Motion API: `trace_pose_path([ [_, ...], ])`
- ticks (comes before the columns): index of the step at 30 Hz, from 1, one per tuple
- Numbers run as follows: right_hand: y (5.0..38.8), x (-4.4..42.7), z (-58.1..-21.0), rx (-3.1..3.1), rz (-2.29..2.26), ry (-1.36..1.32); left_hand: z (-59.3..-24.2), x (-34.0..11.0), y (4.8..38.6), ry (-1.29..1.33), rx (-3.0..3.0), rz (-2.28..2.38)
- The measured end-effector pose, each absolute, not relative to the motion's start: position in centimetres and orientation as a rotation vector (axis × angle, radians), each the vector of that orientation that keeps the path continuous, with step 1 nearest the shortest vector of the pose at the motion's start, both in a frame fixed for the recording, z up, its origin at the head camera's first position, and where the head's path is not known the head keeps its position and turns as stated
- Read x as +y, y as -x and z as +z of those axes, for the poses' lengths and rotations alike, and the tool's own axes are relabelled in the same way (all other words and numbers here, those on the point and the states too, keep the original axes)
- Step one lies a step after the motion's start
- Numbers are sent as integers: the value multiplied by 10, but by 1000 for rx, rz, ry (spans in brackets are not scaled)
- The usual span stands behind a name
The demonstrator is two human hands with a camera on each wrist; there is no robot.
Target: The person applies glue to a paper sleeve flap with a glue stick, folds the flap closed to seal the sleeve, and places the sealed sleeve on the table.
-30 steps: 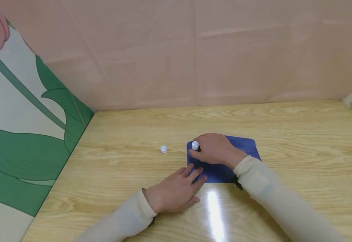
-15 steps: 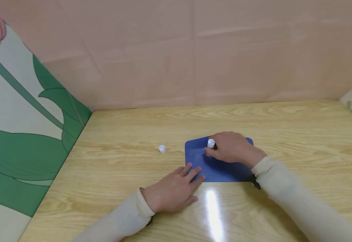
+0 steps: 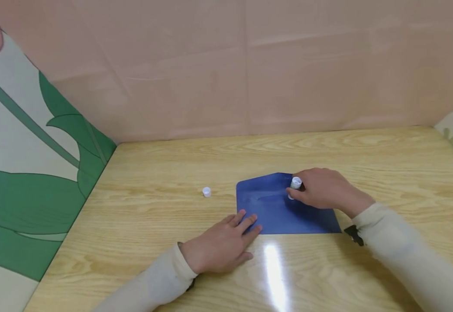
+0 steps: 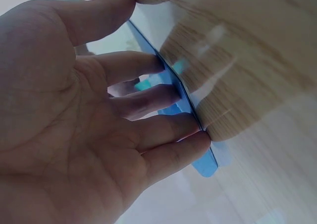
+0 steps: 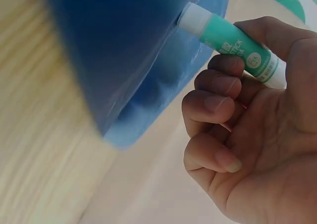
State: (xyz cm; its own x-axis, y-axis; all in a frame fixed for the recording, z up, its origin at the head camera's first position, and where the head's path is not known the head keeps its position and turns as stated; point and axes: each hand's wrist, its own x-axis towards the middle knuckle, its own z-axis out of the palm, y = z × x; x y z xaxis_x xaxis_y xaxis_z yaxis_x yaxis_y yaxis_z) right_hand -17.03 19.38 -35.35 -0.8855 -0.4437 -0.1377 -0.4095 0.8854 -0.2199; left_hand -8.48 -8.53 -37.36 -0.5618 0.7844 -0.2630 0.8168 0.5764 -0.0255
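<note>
A blue envelope lies on the wooden table, its flap unfolded toward the back. My left hand rests with spread, fairly straight fingers on its near left corner; the left wrist view shows those fingertips along the envelope's edge. My right hand grips a glue stick with a green label and white ends. In the right wrist view its white tip meets the blue paper near the flap's fold. From the head view, the upper end of the stick shows between thumb and fingers.
A small white cap stands on the table left of the envelope. A pinkish covered wall rises behind the table, and a panel with a green leaf print borders the left side.
My right hand has slid rightward with the glue stick across the envelope, from its left part toward its right side. The left hand has stayed on the near left corner.
</note>
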Motion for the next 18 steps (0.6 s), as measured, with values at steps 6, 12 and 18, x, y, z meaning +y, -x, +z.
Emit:
trace_pose_path([
  [6, 170, 223, -356, 2883, -282, 602, -373, -85, 84, -1341, 2594, -229],
  [12, 170, 242, -357, 2891, -276, 556, -373, -85, 84, -1337, 2586, -229],
  [18, 165, 254, -357, 2904, -274, 522, -375, -85, 84, -1360, 2593, -218],
])
